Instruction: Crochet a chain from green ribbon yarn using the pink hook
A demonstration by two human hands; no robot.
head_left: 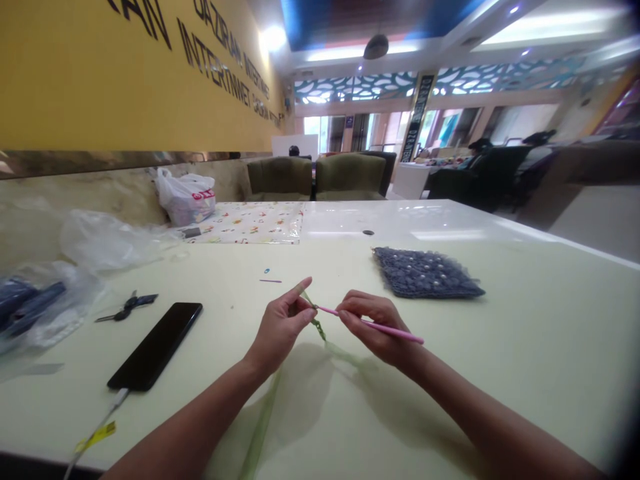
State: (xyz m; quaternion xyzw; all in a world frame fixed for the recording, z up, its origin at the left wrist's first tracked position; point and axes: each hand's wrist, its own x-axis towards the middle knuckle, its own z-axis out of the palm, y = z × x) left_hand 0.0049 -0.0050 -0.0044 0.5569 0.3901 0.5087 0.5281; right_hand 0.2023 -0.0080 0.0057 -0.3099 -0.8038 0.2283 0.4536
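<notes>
Over the middle of the pale table, my left hand (283,327) pinches a small strip of green crochet (319,328), its index finger raised with green ribbon against it. A sheer green ribbon (263,427) trails from below that hand toward the near edge, and a loose green end lies to the right. My right hand (373,323) is closed around a pink crochet hook (393,330), held like a pen. The hook's tip meets the green work at my left fingertips.
Right of centre lies a dark knitted piece with beads (427,272). At left are a black phone (156,347) on a cable, keys (127,308) and plastic bags (113,240). A purple needle (271,281) lies ahead. Green chairs (350,175) stand beyond the table.
</notes>
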